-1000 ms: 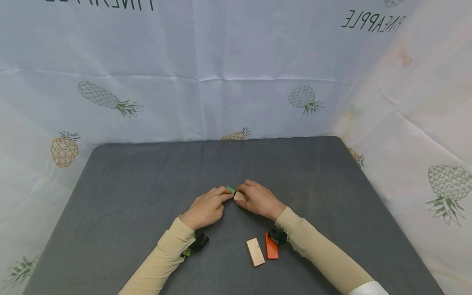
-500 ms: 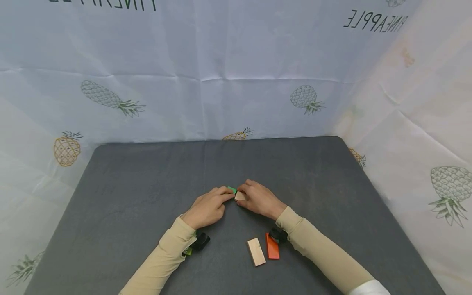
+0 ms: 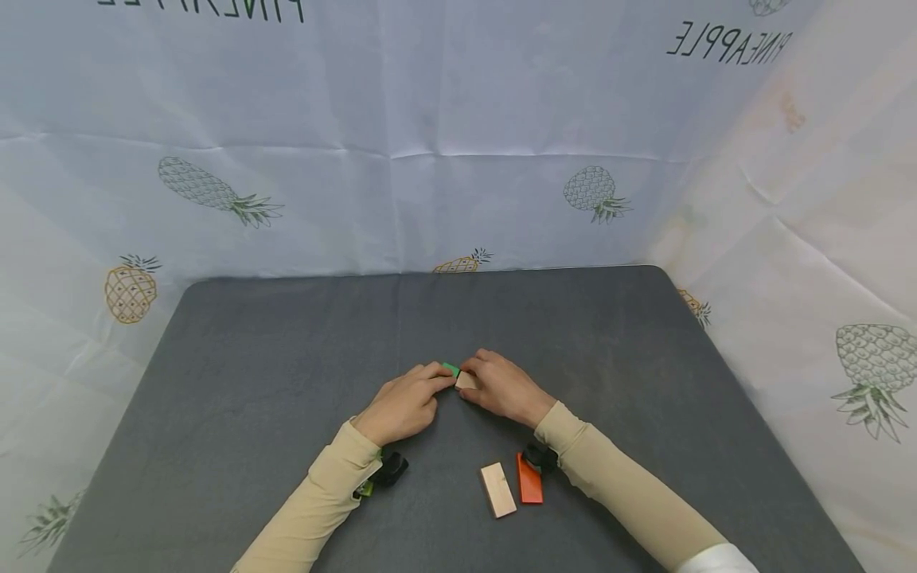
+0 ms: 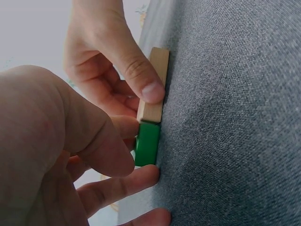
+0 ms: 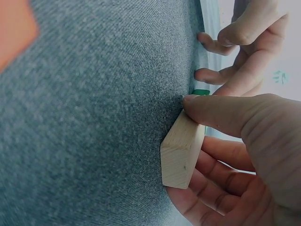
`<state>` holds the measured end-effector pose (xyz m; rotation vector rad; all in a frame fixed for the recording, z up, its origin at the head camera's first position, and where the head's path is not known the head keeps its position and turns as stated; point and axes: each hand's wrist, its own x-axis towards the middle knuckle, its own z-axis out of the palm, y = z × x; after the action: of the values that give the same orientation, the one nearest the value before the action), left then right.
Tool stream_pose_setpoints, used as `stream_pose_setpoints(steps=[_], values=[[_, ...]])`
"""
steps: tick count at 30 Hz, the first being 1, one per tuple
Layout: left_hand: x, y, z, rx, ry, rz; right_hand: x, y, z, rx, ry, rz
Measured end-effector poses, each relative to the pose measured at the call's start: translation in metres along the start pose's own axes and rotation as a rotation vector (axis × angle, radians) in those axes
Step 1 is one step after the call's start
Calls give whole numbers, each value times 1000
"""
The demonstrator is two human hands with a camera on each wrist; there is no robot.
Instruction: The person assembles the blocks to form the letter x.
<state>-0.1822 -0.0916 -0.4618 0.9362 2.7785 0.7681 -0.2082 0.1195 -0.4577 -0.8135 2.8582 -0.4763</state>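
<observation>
Two blocks lie end to end on the dark cloth between the hands. My right hand (image 3: 505,387) grips the plain wooden block (image 5: 181,146), its thumb on the near side and the other fingers behind. At the left end of that block sits a green block (image 4: 148,143), its end meeting the wooden one. My left hand (image 3: 403,403) holds the green block, with the index finger behind it and the middle fingertip at its free end. The left thumb overlaps its edge in the left wrist view. In the head view, the fingers hide much of both blocks.
Nearer me, a loose plain wooden block (image 3: 497,489) lies beside an orange-red block (image 3: 529,484), which the right wrist camera (image 3: 539,458) partly covers. The table (image 3: 286,334) ends at a pineapple-print curtain (image 3: 487,207) at the back and sides.
Both hands stay on the wooden and green blocks in the same pose. Only a slight shift of the head view shows.
</observation>
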Motion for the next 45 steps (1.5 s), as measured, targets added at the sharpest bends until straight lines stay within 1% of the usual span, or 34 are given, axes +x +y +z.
stream_pose_setpoints(steps=[6, 12, 23, 38, 45], values=[[0, 0, -1, 1, -10, -4, 1, 1, 1, 1, 5, 1], [1, -1, 0, 0, -6, -1, 1, -1, 0, 0, 6, 1], [0, 1, 1, -1, 5, 9, -1, 0, 0, 48, 9, 13], [0, 1, 1, 16, 16, 15, 0, 0, 2, 21, -2, 15], [0, 0, 2, 5, 15, 15, 0, -1, 2, 33, 4, 8]])
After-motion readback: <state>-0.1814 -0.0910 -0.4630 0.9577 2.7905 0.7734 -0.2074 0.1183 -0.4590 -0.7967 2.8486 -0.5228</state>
